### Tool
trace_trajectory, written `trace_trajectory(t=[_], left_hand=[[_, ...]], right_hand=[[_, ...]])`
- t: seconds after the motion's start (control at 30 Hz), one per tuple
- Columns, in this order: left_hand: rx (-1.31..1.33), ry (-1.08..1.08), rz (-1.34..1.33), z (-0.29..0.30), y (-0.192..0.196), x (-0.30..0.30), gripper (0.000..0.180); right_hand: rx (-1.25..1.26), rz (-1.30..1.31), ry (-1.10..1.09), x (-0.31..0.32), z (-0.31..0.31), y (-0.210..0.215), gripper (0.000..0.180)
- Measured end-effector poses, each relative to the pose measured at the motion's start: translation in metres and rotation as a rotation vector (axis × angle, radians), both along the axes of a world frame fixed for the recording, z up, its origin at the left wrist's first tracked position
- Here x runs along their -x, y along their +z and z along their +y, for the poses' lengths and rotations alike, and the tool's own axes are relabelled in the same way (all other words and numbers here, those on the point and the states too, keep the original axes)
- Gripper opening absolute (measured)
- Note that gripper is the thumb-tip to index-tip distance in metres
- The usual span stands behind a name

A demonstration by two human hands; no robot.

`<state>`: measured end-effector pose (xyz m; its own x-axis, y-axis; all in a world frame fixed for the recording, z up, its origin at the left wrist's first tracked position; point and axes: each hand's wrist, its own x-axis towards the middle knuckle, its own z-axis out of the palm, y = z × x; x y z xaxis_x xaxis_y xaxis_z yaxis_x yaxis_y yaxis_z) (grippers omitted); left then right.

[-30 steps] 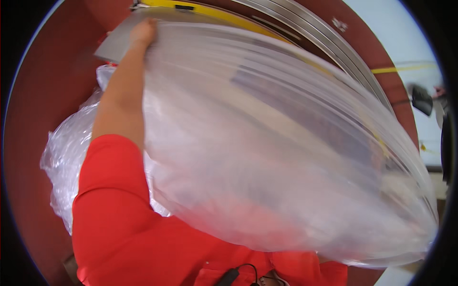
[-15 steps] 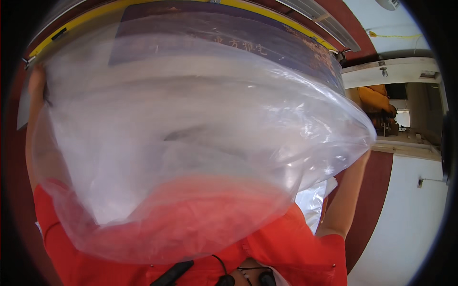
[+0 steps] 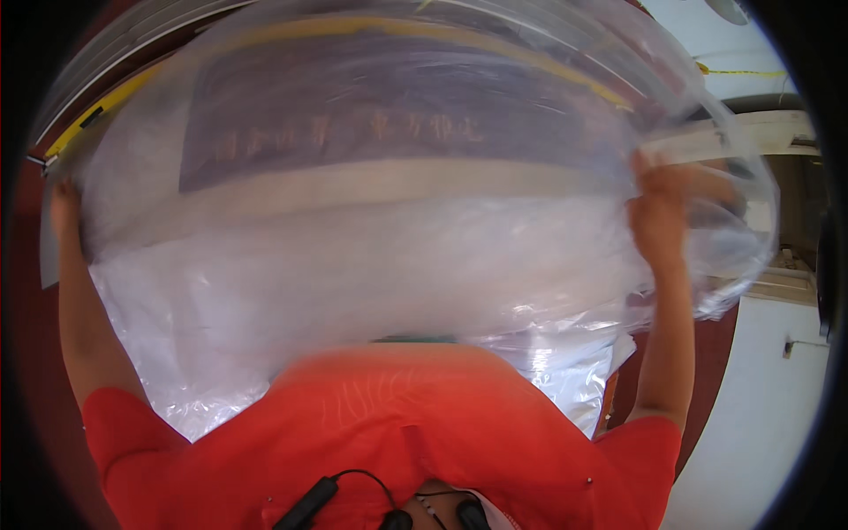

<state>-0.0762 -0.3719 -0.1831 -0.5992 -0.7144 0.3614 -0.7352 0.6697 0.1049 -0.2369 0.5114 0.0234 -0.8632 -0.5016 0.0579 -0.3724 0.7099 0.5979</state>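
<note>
Our big clear plastic sheet [image 3: 353,252] spreads in front of us, between our left hand [image 3: 64,205] and right hand [image 3: 659,221]. Both look blurry; we can't tell if they grip. We should pull both sides evenly.

right hand [image 3: 661,216] blurred | left hand [image 3: 64,208] blurred, grip unclear | plastic film [image 3: 380,256] smeared

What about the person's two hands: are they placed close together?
No, the left hand is at the picture's far left, the right hand toward its right, with wide translucent plastic between them.
</note>
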Motion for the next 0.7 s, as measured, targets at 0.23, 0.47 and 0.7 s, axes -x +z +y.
trace_trajectory(t=[0.23,0.47,0.7], left_hand=[[0.067,0.003,-0.003,0.03,0.007,0.009,0.037],[-0.015,-0.022,-0.04,0.018,0.003,-0.007,0.035],[-0.04,0.011,-0.051,0.034,0.008,-0.017,0.037]], right_hand=[[0.561,-0.234,0.207,0.062,-0.027,-0.098,0.039],[0.793,-0.11,-0.664,0.171,0.057,-0.142,0.062],[0.576,-0.075,-0.282,0.1,0.011,-0.113,0.063]])
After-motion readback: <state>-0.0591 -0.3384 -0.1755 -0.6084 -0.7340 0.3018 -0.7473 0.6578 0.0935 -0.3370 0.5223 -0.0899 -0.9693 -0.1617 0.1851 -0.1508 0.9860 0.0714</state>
